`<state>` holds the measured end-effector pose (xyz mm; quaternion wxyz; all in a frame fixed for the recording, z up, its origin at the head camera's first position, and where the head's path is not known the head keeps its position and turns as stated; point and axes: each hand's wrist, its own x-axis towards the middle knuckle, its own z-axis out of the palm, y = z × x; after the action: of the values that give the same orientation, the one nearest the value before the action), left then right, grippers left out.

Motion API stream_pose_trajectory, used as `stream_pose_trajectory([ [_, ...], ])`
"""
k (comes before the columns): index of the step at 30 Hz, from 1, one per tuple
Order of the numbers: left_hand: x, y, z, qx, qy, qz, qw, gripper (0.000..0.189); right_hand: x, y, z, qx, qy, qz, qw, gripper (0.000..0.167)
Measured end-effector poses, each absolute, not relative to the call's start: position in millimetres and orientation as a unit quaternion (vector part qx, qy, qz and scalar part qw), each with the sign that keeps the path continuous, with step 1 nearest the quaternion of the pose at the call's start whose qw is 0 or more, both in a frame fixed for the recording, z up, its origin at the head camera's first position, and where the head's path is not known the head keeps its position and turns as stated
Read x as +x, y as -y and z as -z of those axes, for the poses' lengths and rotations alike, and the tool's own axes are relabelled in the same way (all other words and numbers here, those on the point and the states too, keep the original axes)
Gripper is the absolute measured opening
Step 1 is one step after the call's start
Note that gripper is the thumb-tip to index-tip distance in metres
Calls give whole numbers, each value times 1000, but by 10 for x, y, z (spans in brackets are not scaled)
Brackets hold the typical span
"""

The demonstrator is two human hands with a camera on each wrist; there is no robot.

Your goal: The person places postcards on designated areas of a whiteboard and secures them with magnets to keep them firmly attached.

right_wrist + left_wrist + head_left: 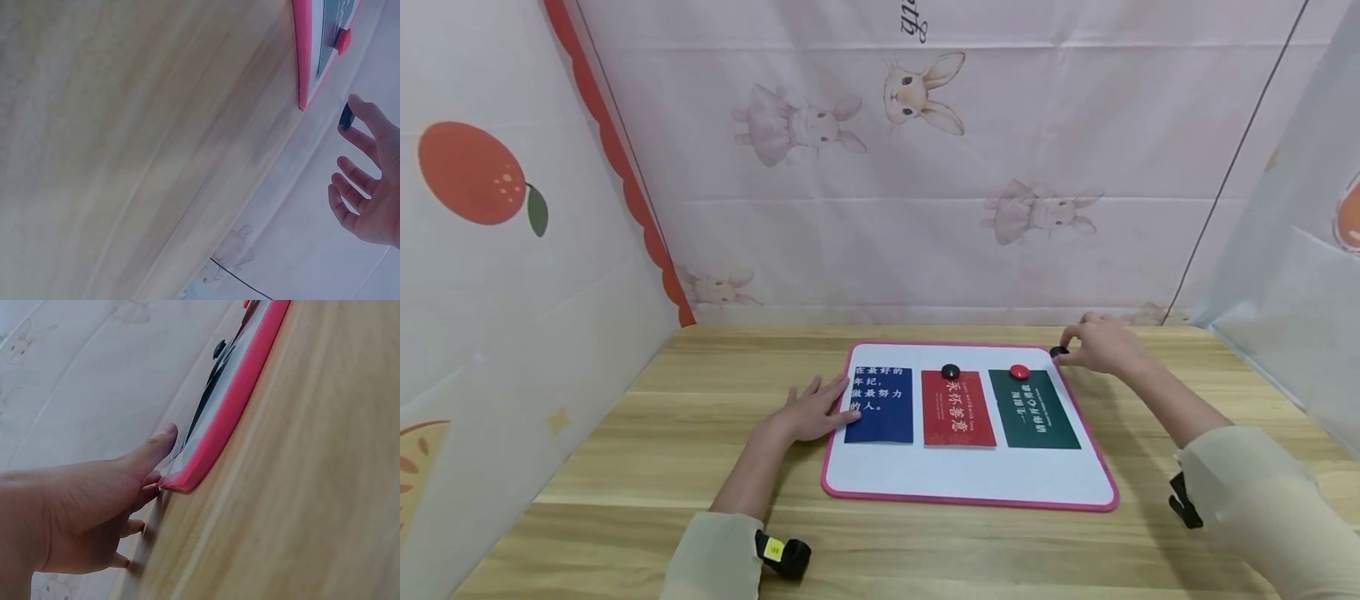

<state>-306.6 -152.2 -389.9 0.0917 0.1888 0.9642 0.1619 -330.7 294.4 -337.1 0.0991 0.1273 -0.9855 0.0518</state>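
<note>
A whiteboard with a pink rim (970,500) lies flat on the wooden table, bearing a blue card (880,427), a red card (940,421) and a green card (1026,425). One black round magnet (951,372) sits at the top of the red card, a red magnet (1019,372) at the top of the green one. My left hand (812,412) rests at the board's left edge, thumb on the blue card's edge, fingers spread beside the rim. Above the far right corner, my right hand (1101,346) pinches another black round magnet (346,117) between thumb and index finger.
The wooden table (647,467) extends around the board. A cloth with printed rabbits (917,92) hangs behind it, and printed side panels (482,275) stand left and right. Black straps with small devices (786,557) are on both sleeves.
</note>
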Motion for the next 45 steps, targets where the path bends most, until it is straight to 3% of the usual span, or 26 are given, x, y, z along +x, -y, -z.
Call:
stream_pose_trajectory([
  [45, -3064, 1520, 3895, 185, -965, -158, 93, 75, -3302, -2439, 3366, 160, 981, -52, 97, 37],
])
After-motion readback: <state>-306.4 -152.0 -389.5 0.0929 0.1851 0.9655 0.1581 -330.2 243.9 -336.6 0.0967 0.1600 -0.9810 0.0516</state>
